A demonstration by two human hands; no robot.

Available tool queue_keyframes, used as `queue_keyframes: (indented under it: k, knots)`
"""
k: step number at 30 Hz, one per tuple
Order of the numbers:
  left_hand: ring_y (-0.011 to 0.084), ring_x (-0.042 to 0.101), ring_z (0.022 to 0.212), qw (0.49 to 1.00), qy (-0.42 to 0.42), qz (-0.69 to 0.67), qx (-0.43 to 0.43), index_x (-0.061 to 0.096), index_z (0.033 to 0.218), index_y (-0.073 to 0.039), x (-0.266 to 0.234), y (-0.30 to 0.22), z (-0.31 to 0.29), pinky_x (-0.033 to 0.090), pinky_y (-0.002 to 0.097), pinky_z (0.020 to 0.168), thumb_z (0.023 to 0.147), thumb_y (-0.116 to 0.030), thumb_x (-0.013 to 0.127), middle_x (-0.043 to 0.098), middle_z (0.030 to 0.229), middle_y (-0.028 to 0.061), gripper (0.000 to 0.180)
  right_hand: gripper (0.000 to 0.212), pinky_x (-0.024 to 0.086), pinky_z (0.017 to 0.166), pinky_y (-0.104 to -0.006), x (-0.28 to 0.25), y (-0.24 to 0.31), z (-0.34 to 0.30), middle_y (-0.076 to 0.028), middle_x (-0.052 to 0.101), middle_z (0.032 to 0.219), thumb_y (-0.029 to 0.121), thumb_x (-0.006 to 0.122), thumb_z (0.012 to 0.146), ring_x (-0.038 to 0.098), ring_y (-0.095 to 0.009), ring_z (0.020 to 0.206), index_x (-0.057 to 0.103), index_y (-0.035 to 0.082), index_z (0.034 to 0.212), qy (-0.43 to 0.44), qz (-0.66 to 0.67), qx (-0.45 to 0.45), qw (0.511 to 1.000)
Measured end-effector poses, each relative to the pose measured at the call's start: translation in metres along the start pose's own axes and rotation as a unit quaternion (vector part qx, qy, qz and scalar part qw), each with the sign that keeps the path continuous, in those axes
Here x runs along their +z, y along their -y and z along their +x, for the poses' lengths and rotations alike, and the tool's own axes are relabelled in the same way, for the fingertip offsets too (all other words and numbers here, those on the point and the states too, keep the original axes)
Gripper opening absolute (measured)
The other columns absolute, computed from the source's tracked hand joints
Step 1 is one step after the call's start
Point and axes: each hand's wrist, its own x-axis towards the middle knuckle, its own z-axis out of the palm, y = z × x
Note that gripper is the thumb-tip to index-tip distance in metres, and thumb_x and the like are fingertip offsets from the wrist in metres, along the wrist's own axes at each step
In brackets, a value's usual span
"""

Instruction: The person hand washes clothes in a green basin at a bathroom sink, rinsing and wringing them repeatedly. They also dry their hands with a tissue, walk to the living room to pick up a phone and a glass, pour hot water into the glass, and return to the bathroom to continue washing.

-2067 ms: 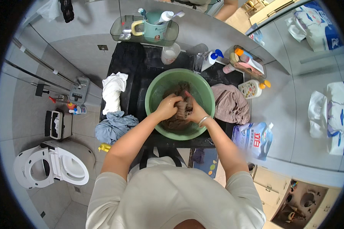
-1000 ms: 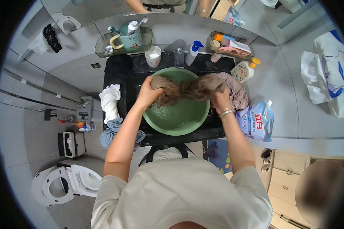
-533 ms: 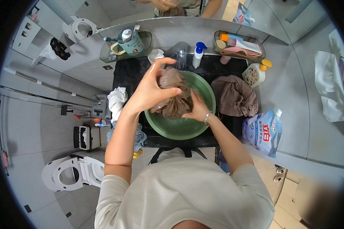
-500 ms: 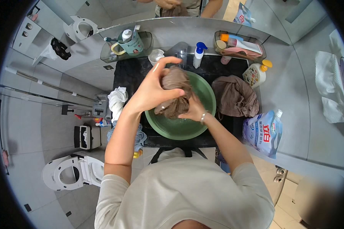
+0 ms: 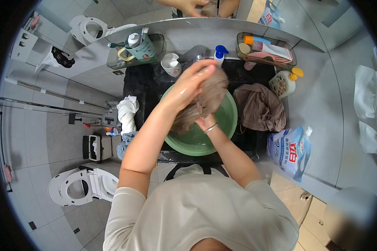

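Observation:
A wet brown cloth (image 5: 211, 94) is bunched between my two hands above a green basin (image 5: 231, 113). My left hand (image 5: 192, 81) curls over the top of the cloth, its skin wet and shiny. Beneath it, my right hand (image 5: 206, 121) grips the cloth from below, its fingers mostly hidden by the fabric. Part of the cloth hangs toward the basin's left side. Shallow water shows in the basin. Another crumpled brown garment (image 5: 260, 108) lies just right of the basin on the black counter (image 5: 140, 90).
A white cup (image 5: 171, 65), a blue-topped pump bottle (image 5: 219, 54) and a faucet (image 5: 195, 53) stand behind the basin. To the right are a yellow-topped pump bottle (image 5: 284, 83) and a detergent pouch (image 5: 290, 151). White cloth (image 5: 127, 113) and blue cloth (image 5: 125, 144) lie left.
The cloth has been turned and spread from a compact bundle into a longer, looser shape. My left hand has shifted right, over its top; my right hand has moved slightly left.

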Motion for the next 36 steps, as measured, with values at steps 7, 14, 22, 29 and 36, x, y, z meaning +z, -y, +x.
queue_keyframes:
  k: [7,14,22,29,36]
  knots:
    - [0.0124,0.054,0.093,0.978,-0.124,0.112,-0.126,0.058,0.11,-0.006,-0.101,0.1,0.015,0.042,0.0277,0.083,0.093,-0.037,0.05,0.06,0.102,0.0042,0.036,0.055,0.04,0.1,-0.0408,-0.073,0.037,-0.002,-0.009,0.039,0.137,0.025,0.054,0.089,0.043,-0.027,0.122,0.032,0.007,0.137,-0.317,-0.219,0.077,0.92]
    - [0.0362,0.052,0.102,0.853,-0.164,0.484,-0.105,0.059,0.101,-0.003,-0.137,0.223,0.017,0.04,0.0409,0.089,0.088,-0.029,0.055,0.056,0.11,0.0178,0.03,0.064,0.026,0.106,-0.0509,-0.052,0.05,-0.026,-0.014,0.022,0.146,0.029,0.06,0.083,0.022,-0.036,0.134,0.032,0.02,0.14,-0.132,-0.747,-0.153,0.633]
    - [0.0348,0.036,0.124,0.718,-0.229,0.647,0.112,0.045,0.13,-0.013,-0.099,0.293,0.004,0.023,0.0578,0.101,0.084,-0.031,0.055,0.039,0.137,0.0141,0.051,0.056,0.022,0.103,-0.0584,-0.067,0.013,0.031,-0.008,0.024,0.147,0.04,0.049,0.088,0.023,-0.035,0.133,0.034,0.023,0.139,-0.094,-0.909,-0.198,0.356]
    - [0.0326,0.035,0.124,0.736,-0.195,0.648,0.015,0.05,0.124,-0.014,-0.11,0.323,0.016,0.018,0.0589,0.102,0.081,-0.03,0.056,0.044,0.131,0.0123,0.046,0.052,0.025,0.098,-0.0566,-0.072,-0.005,0.046,-0.009,0.04,0.128,0.036,0.059,0.079,0.032,-0.034,0.122,0.046,0.017,0.125,-0.14,-0.939,-0.117,0.293]
    - [0.0307,0.047,0.113,0.743,-0.115,0.66,-0.015,0.058,0.103,-0.011,-0.135,0.31,0.057,0.032,0.0552,0.094,0.081,-0.026,0.053,0.053,0.119,0.0118,0.027,0.055,0.028,0.096,-0.058,-0.091,-0.004,0.089,-0.012,0.043,0.132,0.044,0.054,0.081,0.037,-0.034,0.123,0.047,0.015,0.127,-0.174,-0.952,0.016,0.251]
